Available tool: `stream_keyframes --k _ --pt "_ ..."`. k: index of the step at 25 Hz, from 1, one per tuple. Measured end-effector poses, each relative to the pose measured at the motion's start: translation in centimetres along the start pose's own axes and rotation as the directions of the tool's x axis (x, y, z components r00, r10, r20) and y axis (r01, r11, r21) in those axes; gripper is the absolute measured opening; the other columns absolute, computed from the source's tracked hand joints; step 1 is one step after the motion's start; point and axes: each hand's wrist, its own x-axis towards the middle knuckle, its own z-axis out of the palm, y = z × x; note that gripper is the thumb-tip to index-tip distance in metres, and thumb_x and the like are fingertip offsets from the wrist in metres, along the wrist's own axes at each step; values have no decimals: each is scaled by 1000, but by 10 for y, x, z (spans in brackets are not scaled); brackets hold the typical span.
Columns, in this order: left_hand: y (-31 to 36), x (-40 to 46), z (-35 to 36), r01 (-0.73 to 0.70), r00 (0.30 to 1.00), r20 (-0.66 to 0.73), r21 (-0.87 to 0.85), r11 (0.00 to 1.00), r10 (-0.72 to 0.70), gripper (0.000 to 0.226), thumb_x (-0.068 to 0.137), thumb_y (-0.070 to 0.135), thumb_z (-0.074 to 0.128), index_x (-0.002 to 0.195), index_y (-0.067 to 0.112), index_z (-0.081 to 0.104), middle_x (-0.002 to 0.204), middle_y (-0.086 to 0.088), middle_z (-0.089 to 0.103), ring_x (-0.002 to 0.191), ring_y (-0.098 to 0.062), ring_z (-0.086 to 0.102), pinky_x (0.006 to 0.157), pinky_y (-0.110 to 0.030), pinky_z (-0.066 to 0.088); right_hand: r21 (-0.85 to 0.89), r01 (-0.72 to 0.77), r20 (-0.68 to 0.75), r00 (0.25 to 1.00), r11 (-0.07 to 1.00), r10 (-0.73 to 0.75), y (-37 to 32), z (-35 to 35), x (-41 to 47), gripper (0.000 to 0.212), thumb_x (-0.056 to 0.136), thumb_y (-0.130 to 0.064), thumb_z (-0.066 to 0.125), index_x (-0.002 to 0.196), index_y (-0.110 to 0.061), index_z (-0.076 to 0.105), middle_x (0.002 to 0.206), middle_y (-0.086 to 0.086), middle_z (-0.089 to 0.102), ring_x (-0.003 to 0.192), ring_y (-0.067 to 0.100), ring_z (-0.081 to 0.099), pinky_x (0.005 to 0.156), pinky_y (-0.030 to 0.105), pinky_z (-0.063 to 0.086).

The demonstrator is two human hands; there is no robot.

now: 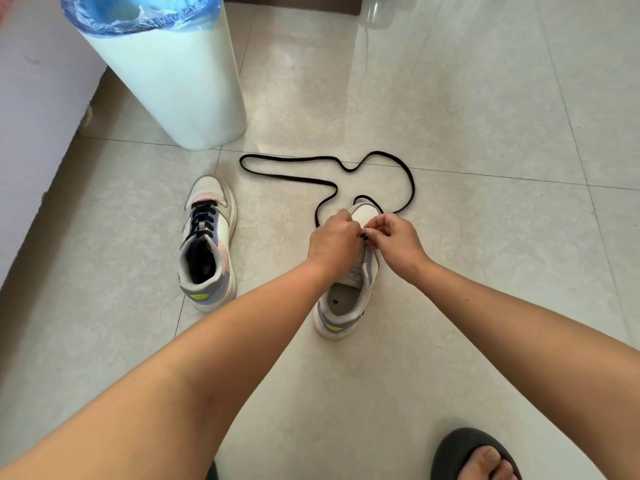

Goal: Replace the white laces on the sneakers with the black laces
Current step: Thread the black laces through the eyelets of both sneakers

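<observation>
Two white sneakers with grey, pink and yellow trim stand on the tiled floor. The left sneaker [207,242] is laced with a black lace. Over the front of the right sneaker [348,299] both my hands meet. My left hand [334,244] curls over the eyelet area. My right hand [394,240] pinches the black lace [363,235] at the shoe. The rest of that black lace [325,169] trails in long loops on the floor beyond the toe. No white lace is in view.
A tall white bin [173,77] with a blue liner stands at the back left, close to the left sneaker. A pale wall [38,133] runs along the left. My foot in a dark sandal [478,455] is at the bottom right.
</observation>
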Motion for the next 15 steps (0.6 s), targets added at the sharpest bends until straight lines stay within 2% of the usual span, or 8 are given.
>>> stream_keyframes --k 2,3,5,7,10,12,13,15 --pt "-3 5 -3 185 982 25 -279 942 -186 21 91 23 58 102 11 70 111 -7 57 101 -22 56 78 -33 46 8 5 11 1000 1000 -5 0 1 0 19 87 -1 62 86 -19 55 85 9 63 75 15 59 76 29 51" --pt "-4 6 -5 233 972 44 -355 905 -233 19 89 22 61 101 11 71 110 -8 59 101 -22 57 83 -33 46 7 8 13 1000 1000 -8 1 2 -1 20 85 0 63 87 -18 57 84 6 63 77 13 59 78 28 51" --pt "-8 6 -6 268 962 76 -437 859 -262 17 86 17 65 99 9 73 106 -9 65 100 -21 60 86 -31 47 65 -4 20 1000 998 3 1 4 -1 18 82 4 65 87 -14 64 80 -1 65 77 10 61 79 25 51" --pt "-8 3 -4 294 954 108 -525 799 -280 16 85 13 66 98 7 73 100 -10 71 96 -20 64 81 -25 47 141 -43 28 999 989 40 1 5 -3 13 80 3 69 85 -10 68 77 -2 67 73 7 62 76 21 53" --pt "-4 -5 1 300 949 90 -553 777 -303 14 86 13 65 95 7 75 93 -8 73 86 -15 65 69 -14 42 195 -96 23 995 976 93 0 7 -3 11 78 0 72 85 -8 68 77 0 67 69 7 62 68 15 54" --pt "-2 -8 1 297 943 53 -576 762 -328 15 87 10 62 94 7 75 93 -7 70 79 -9 60 61 -6 37 209 -111 18 994 972 110 -1 11 -4 9 79 -1 72 85 -6 68 77 1 66 69 8 63 65 14 53" --pt "-1 -11 0 296 941 46 -590 751 -335 16 88 10 61 97 7 74 97 -6 66 82 -7 56 63 -3 36 202 -110 14 994 973 109 -2 13 -4 7 80 -2 71 85 -6 68 76 1 66 69 8 62 64 14 52" --pt "3 -22 1 288 945 48 -590 755 -323 25 90 15 58 112 10 67 107 -3 50 101 -11 52 83 -10 37 181 -91 -2 996 979 93 -3 17 -5 9 83 -4 68 79 -12 66 75 1 64 72 11 60 68 18 51"
